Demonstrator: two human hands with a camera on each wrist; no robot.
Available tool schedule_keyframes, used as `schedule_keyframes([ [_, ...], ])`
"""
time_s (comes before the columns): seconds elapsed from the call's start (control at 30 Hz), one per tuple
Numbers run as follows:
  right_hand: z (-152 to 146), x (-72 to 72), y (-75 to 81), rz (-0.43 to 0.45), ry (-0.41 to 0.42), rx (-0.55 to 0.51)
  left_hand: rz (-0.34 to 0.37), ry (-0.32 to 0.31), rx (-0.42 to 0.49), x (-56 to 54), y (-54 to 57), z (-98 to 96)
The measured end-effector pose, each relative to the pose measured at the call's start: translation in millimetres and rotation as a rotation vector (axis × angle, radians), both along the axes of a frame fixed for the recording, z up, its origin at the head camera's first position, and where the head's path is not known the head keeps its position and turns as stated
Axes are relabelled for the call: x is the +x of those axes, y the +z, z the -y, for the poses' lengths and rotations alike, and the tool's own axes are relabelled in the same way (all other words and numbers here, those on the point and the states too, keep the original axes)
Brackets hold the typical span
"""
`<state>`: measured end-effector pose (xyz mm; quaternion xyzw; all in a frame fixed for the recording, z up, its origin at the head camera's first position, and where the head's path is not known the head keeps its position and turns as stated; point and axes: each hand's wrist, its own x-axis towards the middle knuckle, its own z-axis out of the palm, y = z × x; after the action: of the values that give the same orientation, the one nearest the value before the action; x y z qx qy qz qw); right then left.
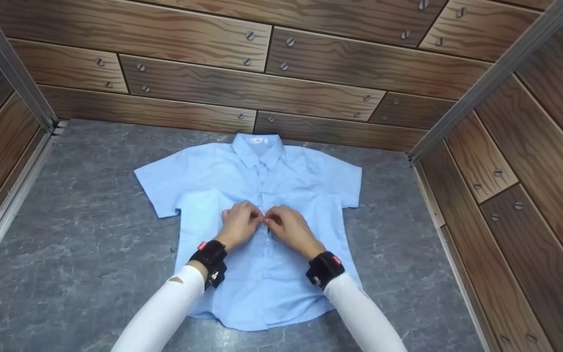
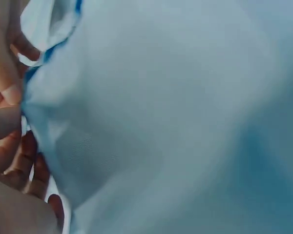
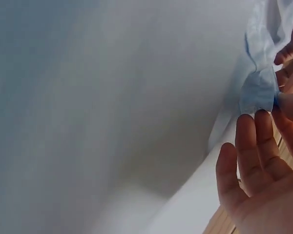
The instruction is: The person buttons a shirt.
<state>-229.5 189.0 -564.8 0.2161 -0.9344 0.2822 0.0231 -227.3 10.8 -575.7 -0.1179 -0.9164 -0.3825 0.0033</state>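
Note:
A light blue short-sleeved shirt (image 1: 213, 176) lies spread front side up, its collar (image 1: 258, 150) at the far end. Both hands meet over the middle of its front placket. My left hand (image 1: 240, 222) pinches the placket edge between thumb and fingers, and my right hand (image 1: 291, 227) pinches the cloth right beside it, fingertips nearly touching. In the left wrist view the shirt cloth (image 2: 151, 107) fills most of the picture. A raised fold of the placket (image 3: 260, 90) shows at the fingers in the right wrist view. Any button between the fingertips is hidden.
The shirt lies on a dark grey marbled surface (image 1: 91, 254). Wood-patterned panels (image 1: 203, 88) rise behind it and along both sides, with metal corner posts (image 1: 487, 78). Black wrist straps (image 1: 325, 269) and white sleeves (image 1: 164, 308) cover the wrists and forearms.

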Motion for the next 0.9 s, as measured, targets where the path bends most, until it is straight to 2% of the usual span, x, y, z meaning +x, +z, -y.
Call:
schedule_keyframes([
  [0.2,-3,-2.9,-2.4,0.116,-0.021,-0.155,-0.031,-0.057,0.082,1.0,-10.1,4.3],
  [0.3,-3,-3.4,-3.9,0.162,-0.014,-0.196,-0.02,-0.033,0.113,-0.5,-14.1,5.4],
  [0.43,-2,-2.8,-5.0,0.181,-0.018,-0.206,-0.003,0.007,0.142,-2.9,-16.7,6.3],
  [0.57,-2,-1.4,-2.9,0.17,-0.045,-0.12,-0.002,0.014,0.138,-4.7,-16.6,7.0],
  [0.77,-6,-0.3,3.3,0.15,-0.149,0.066,-0.003,0.01,0.157,-6.4,-16.2,8.3],
  [0.9,-10,-0.9,6.4,0.175,-0.174,0.074,-0.006,-0.004,0.16,-5.8,-15.4,7.8],
])
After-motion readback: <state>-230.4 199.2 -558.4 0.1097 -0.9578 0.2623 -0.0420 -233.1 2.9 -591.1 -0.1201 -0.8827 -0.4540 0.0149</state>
